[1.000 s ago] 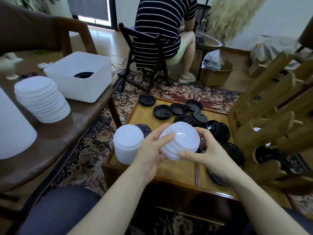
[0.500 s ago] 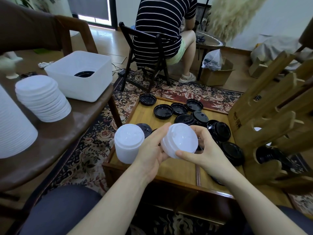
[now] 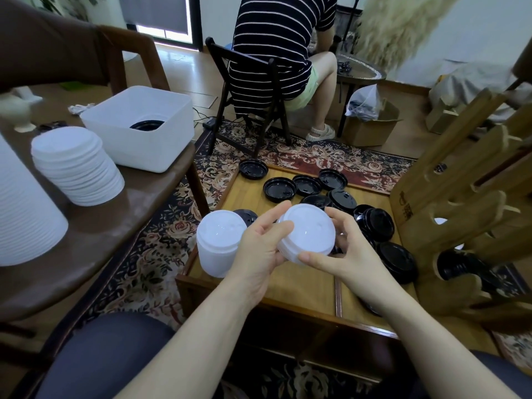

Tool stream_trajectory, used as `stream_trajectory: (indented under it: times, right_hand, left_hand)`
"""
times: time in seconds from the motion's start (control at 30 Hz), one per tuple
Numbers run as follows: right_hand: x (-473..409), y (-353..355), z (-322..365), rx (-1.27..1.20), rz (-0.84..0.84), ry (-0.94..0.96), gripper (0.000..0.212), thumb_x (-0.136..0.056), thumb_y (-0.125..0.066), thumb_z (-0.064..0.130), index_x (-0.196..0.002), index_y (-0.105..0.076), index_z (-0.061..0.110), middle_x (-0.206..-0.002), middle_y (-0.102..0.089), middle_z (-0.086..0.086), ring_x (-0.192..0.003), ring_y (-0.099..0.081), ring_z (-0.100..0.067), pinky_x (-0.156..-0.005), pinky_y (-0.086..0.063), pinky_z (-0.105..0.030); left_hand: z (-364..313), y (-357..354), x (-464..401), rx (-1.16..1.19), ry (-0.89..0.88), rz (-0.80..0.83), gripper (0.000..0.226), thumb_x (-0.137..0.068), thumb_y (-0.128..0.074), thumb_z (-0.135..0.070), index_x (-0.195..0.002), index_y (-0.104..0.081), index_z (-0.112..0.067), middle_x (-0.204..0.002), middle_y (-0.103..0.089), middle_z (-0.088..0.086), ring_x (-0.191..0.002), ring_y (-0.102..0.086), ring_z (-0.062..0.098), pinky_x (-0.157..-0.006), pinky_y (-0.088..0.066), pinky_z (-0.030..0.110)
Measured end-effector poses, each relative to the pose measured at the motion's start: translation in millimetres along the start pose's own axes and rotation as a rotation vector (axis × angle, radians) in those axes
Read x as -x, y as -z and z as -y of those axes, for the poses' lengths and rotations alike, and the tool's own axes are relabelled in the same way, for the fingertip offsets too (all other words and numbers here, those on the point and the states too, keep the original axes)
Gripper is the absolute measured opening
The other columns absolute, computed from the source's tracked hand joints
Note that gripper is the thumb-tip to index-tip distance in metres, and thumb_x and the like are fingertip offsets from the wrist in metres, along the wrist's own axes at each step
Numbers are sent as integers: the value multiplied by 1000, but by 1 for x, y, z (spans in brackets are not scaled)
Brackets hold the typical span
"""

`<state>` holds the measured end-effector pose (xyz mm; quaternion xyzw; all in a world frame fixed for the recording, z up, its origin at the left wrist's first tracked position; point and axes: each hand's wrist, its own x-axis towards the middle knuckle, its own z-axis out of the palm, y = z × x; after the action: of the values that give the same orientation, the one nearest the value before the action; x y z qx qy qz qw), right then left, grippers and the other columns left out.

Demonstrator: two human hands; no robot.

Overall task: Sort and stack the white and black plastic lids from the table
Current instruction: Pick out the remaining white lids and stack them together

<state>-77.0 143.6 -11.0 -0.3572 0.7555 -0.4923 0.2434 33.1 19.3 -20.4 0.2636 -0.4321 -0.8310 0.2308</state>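
Observation:
Both hands hold a short stack of white lids above the low wooden table. My left hand grips its left side, thumb over the top edge. My right hand grips the right and underside, with its thumb along the lower rim. A taller stack of white lids stands on the table just left of my left hand. Several black lids lie loose across the far and right parts of the table.
On the brown side table to the left stand a white lid stack, a tall white stack and a white bin with black lids inside. A wooden rack stands at the right. A person sits on a chair beyond.
The held white stack has been tilted and drawn slightly closer to the standing stack. My fingers have shifted around its rim.

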Motion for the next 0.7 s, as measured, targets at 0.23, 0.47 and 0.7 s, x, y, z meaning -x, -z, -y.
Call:
stream_trajectory:
  times: [0.23,0.47,0.7]
  right_hand:
    - [-21,-31,22,-234,-23,66,79,-53,-86,31,-123,-51,25,-130,-58,7,-115,-61,-5,-86,-54,-25]
    - [-52,-67,36,-251,43,71,63,-76,-83,18,-133,-55,20,-129,-62,10,-116,-61,-9,-99,-51,-34]
    - [-63,-85,38,-221,72,46,68,-82,-78,16,-142,-47,19,-137,-57,8,-121,-56,-9,-105,-47,-37]
  left_hand:
    - [-51,30,1,-361,-131,-81,28,-94,-66,-19,-122,-65,-15,-110,-71,-1,-93,-67,12,-68,-57,29]
    - [-89,76,-10,-484,-145,-181,7,-91,-70,-22,-93,-72,-28,-103,-75,0,-84,-67,15,-60,-48,25]
    - [-89,98,-18,-441,-88,-228,6,-91,-71,-21,-96,-73,-20,-111,-73,8,-85,-67,19,-54,-51,22]
